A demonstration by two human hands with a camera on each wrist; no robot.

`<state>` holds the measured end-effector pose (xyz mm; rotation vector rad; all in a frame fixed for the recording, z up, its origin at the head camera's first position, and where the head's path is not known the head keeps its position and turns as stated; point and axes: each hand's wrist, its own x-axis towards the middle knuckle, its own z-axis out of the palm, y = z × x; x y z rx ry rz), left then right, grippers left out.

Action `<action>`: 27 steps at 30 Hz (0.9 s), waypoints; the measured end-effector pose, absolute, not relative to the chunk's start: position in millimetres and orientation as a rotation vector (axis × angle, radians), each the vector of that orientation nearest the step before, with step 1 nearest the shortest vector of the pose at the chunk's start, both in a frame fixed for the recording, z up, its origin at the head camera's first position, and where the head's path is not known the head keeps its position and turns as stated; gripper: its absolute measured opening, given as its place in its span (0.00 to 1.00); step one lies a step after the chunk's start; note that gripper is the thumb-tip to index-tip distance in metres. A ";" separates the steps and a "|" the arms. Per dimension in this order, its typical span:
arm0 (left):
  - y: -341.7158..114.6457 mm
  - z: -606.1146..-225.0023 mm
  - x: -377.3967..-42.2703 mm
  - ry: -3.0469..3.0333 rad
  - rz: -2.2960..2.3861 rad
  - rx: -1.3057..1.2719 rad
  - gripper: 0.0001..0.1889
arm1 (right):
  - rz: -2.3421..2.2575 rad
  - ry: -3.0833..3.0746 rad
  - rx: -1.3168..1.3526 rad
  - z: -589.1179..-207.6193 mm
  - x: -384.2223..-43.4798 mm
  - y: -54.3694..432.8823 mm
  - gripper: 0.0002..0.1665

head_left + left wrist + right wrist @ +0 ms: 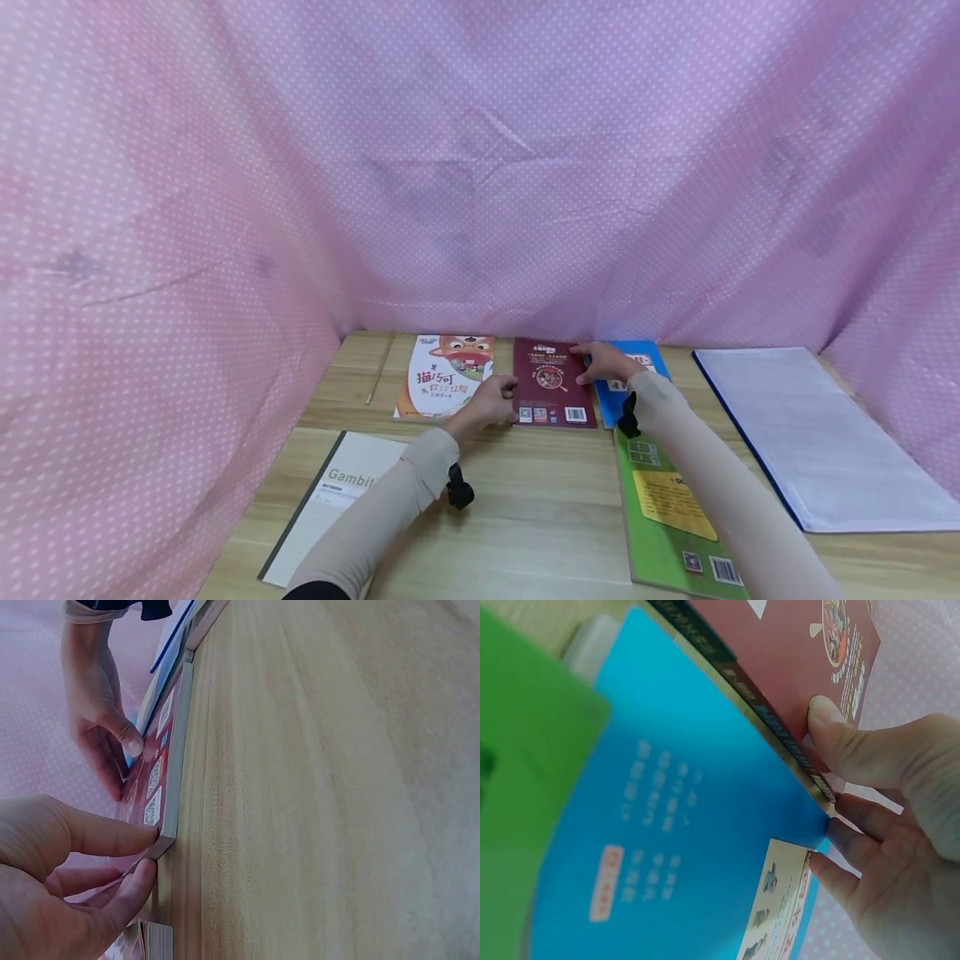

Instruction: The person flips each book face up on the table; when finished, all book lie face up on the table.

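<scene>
A maroon book (553, 396) lies back cover up near the far edge of the table, held by both hands. My left hand (491, 402) pinches its near left corner; in the left wrist view the thumb and forefinger (124, 838) close on that corner. At the far right side, my right hand (606, 364) grips the book, thumb (829, 712) on the cover and fingers at the spine. Beneath that hand, a blue book (667, 795) lies alongside the spine. Left of the maroon book is a white book with a cartoon cover (442, 392).
A green book (660, 542) lies under the right forearm, in front of the blue one. A grey-white notebook (330, 492) sits partly under the left sleeve. To the right is a blue-edged white folder (817, 442); a thin stick (380, 371) lies far left. Pink dotted cloth (480, 167) surrounds the table.
</scene>
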<state>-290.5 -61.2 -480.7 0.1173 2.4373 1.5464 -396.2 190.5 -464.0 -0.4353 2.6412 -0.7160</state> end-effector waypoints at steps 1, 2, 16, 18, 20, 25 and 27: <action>-62.1 -480.4 -290.4 2.439 1.545 0.127 0.40 | -0.713 2.644 -0.442 -464.0 -396.3 189.8 0.44; -63.1 -480.1 -290.3 2.443 1.545 0.136 0.41 | -0.708 2.647 -0.451 -463.8 -396.2 189.2 0.44; -66.0 -479.1 -288.0 2.532 1.457 0.210 0.42 | -0.771 2.591 -0.395 -460.6 -397.5 188.9 0.48; -65.8 -479.1 -288.7 2.530 1.452 0.203 0.42 | -0.786 2.580 -0.390 -460.6 -398.2 190.7 0.50; -65.0 -480.0 -289.4 2.528 1.449 0.187 0.42 | -0.801 2.565 -0.379 -462.3 -399.4 192.9 0.51; -64.2 -479.3 -289.6 2.531 1.442 0.168 0.42 | -0.819 2.545 -0.372 -465.8 -403.9 194.1 0.53; -64.5 -478.7 -289.8 2.538 1.436 0.168 0.42 | -0.828 2.539 -0.371 -466.2 -405.9 193.6 0.53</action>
